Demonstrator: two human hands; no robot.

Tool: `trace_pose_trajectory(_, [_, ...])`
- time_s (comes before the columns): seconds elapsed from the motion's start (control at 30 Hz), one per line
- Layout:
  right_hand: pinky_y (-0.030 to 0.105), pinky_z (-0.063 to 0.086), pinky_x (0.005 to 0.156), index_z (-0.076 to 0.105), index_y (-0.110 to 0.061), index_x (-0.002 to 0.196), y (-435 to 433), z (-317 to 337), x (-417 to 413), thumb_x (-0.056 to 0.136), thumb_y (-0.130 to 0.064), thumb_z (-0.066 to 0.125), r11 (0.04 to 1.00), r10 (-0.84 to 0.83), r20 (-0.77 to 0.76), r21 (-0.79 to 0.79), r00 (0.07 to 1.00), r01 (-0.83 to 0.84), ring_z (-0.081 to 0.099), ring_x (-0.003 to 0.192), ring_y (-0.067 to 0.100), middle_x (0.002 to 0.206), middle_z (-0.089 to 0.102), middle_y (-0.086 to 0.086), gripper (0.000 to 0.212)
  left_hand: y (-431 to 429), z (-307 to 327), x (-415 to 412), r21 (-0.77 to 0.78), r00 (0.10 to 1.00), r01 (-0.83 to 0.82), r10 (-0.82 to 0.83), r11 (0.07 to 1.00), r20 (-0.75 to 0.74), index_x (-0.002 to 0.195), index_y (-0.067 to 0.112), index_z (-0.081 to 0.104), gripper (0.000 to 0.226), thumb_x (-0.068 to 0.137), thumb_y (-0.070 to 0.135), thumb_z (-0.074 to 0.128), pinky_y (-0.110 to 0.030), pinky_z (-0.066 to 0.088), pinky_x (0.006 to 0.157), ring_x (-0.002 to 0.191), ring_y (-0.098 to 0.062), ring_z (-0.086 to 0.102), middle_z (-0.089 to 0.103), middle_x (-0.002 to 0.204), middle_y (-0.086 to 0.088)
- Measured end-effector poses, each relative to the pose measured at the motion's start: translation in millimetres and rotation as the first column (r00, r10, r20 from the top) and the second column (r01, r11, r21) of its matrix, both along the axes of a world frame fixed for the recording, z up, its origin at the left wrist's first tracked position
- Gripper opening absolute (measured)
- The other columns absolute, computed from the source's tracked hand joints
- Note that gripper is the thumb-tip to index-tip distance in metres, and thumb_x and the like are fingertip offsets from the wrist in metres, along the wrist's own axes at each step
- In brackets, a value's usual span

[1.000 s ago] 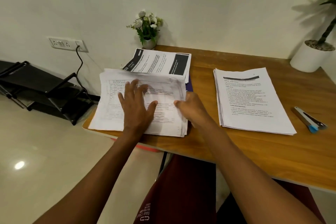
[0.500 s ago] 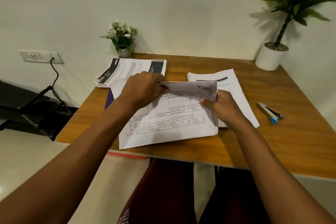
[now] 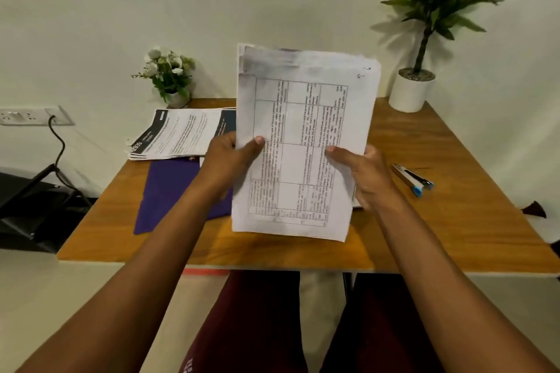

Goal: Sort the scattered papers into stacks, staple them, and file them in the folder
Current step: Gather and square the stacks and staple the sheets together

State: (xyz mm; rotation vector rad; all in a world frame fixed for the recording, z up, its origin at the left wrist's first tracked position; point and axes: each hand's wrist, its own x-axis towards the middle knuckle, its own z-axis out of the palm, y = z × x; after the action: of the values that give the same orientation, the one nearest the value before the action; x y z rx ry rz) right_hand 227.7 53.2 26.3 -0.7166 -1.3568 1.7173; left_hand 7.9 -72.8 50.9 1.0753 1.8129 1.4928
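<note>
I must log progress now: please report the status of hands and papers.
Left-hand grip and right-hand grip hold white table-printed paper stack upright over wooden table. Silver-blue stapler untouched, right side. No obstruction seen.

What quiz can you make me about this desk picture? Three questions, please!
1. True or false: the left hand and right hand both hold the paper stack upright.
2. Where is the stapler? A) on the table, right of the right hand; B) on the floor; C) in the left hand.
3. Fill in: the folder lying flat on the table is coloured ____.

Key: 1 true; 2 A; 3 purple.
</note>
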Motion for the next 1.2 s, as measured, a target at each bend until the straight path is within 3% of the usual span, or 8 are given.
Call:
trace_pose_trajectory(0.13, [0.043,0.058,0.092,0.071,-0.021,0.108,-0.2,18.0,8.6,0.090,-0.006,0.072,0.984,-0.033,0.124,0.176,0.992,0.011,0.073,0.104,0.020,0.108,0.077,-0.003,0.023,-5.4,-5.5,15.6,0.122,0.987,0.154,-0.159,0.980,0.035,0.122,0.026,0.067,0.033,0.090,0.026,0.076,-0.031,0.059,0.089,0.107,-0.012,0.072,0.076,0.115,0.006])
trace_pose_trajectory(0.33, [0.024,0.059,0.079,0.071,-0.027,0.103,-6.9,18.2,27.3,0.089,-0.014,0.074,0.953,-0.085,0.133,0.300,0.987,0.042,0.074,0.099,0.011,0.102,0.077,-0.013,0.019,1.2,-5.3,38.8,0.274,0.993,0.047,-0.074,0.961,0.088,0.110,0.027,0.066,0.018,0.094,0.019,0.071,-0.025,0.060,0.079,0.096,-0.010,0.074,0.078,0.100,0.012])
trace_pose_trajectory(0.47, [0.014,0.053,0.076,0.068,-0.033,0.105,-15.5,-13.0,29.3,0.090,-0.019,0.074,0.963,-0.116,0.202,0.264,0.972,0.060,0.070,0.095,-0.005,0.093,0.073,-0.029,0.022,-2.6,-31.6,52.1,0.163,0.992,0.046,-0.064,0.985,0.105,0.106,0.029,0.069,0.012,0.095,0.028,0.071,-0.040,0.062,0.087,0.095,-0.012,0.075,0.078,0.100,0.010])
trace_pose_trajectory(0.63, [0.012,0.054,0.071,0.066,-0.033,0.105,-14.7,-11.8,29.6,0.093,-0.019,0.070,0.967,-0.126,0.151,0.240,0.980,0.087,0.069,0.091,-0.009,0.096,0.072,-0.023,0.020,-3.4,-27.7,54.6,0.242,0.988,0.047,-0.081,0.969,0.133,0.105,0.031,0.067,0.011,0.097,0.025,0.067,-0.026,0.061,0.078,0.096,-0.010,0.074,0.077,0.097,0.016])
trace_pose_trajectory(0.8, [0.019,0.057,0.074,0.064,-0.036,0.104,-20.8,-30.7,31.1,0.094,-0.025,0.068,0.976,-0.109,0.237,0.210,0.965,0.059,0.071,0.095,0.004,0.098,0.071,-0.021,0.016,-9.8,-50.1,58.7,0.163,0.988,0.060,-0.082,0.985,0.129,0.113,0.028,0.066,0.015,0.097,0.027,0.066,-0.023,0.061,0.075,0.098,-0.011,0.074,0.078,0.101,0.015])
trace_pose_trajectory(0.93, [0.018,0.057,0.067,0.065,-0.034,0.104,-19.1,-39.5,32.9,0.094,-0.024,0.068,0.985,-0.100,0.232,0.160,0.968,0.064,0.071,0.088,-0.003,0.095,0.072,-0.021,0.014,-9.2,-59.9,58.0,0.159,0.986,0.049,-0.073,0.986,0.149,0.117,0.023,0.066,0.020,0.097,0.024,0.066,-0.024,0.060,0.075,0.097,-0.010,0.075,0.078,0.099,0.015])
trace_pose_trajectory(1.07, [0.017,0.057,0.069,0.066,-0.031,0.111,-22.8,-49.7,35.8,0.093,-0.026,0.070,0.991,-0.072,0.291,0.130,0.954,0.035,0.071,0.097,0.004,0.104,0.073,-0.017,0.020,-7.7,-71.7,57.8,0.133,0.984,0.010,-0.034,0.991,0.174,0.114,0.031,0.066,0.017,0.098,0.026,0.065,-0.034,0.061,0.085,0.104,-0.017,0.074,0.078,0.107,0.009])
trace_pose_trajectory(1.2, [0.027,0.060,0.075,0.067,-0.022,0.109,-22.0,-43.0,34.4,0.085,-0.021,0.076,0.994,-0.101,0.135,-0.032,0.986,0.107,0.073,0.099,0.010,0.099,0.078,-0.007,0.026,-0.8,-72.5,61.1,0.208,0.903,-0.118,0.018,0.971,0.429,0.122,0.026,0.065,0.026,0.097,0.022,0.066,-0.042,0.060,0.088,0.112,-0.021,0.071,0.075,0.119,0.003])
